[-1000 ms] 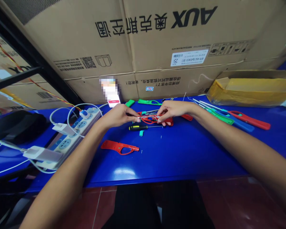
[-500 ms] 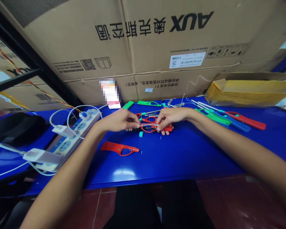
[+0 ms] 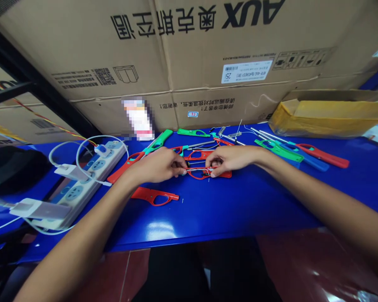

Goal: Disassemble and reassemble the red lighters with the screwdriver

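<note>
The box (image 3: 189,58) fills the far side, its upside-down print cut off along the top. Below it lies the blue table (image 3: 239,209), its near left part hidden by my left arm. The yellow-taped carton (image 3: 330,119) stands far right, and the power strip (image 3: 74,193) slants on the left. My left hand (image 3: 165,165) and right hand (image 3: 228,161) meet mid-table, both closed in pinches. They grip the red handle (image 3: 225,174) between them, left fingers at one end, right fingers over its middle; my fingertips cover much of it. The phone (image 3: 140,121) leans against the box, its screen blurred out. On the right, the red lighter (image 3: 330,156) lies beside a blue one, partly covered by a green one. The red shell (image 3: 145,194) lies nearer me, its left end behind my forearm. White wires (image 3: 195,169) run along the handle; I cannot make out where they end. The tiny pin (image 3: 182,201) lies just right of the shell.
</note>
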{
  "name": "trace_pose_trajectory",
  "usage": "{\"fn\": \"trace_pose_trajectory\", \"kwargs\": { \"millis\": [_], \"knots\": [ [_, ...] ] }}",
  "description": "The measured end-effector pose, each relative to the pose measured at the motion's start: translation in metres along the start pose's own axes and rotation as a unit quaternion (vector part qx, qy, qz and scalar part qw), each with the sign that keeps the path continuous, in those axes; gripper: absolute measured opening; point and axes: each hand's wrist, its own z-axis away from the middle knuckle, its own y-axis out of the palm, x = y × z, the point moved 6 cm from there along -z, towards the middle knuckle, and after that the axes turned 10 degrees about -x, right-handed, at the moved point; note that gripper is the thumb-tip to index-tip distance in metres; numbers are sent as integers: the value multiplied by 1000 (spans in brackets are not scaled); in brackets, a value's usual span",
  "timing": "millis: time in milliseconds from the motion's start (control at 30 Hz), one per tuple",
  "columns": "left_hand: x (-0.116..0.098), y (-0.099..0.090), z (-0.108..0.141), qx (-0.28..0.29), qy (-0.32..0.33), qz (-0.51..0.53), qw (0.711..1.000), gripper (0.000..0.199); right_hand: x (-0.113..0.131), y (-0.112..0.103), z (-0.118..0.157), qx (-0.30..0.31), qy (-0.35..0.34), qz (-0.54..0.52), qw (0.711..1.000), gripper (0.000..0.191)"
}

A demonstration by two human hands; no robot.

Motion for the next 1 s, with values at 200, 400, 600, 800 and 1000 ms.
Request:
{"fn": "trace_pose_trajectory", "kwargs": {
  "millis": [200,400,600,800,1000],
  "knots": [
    [-3,-4,1,-23,17,-44,999,25,5,1,0,-17,-9,39,999,21],
    [-10,11,7,41,0,23,999,21,4,3,6,-3,-25,22,999,24],
    [-10,9,3,12,18,-21,1000,18,0,5,3,-51,-5,3,999,30],
    [0,9,1,8,-10,-48,999,16,1,3,5,-91,-32,5,995,30],
    [2,4,2,3,-15,-77,997,11,-1,3,4,-101,-53,-28,993,35]
  ]
}}
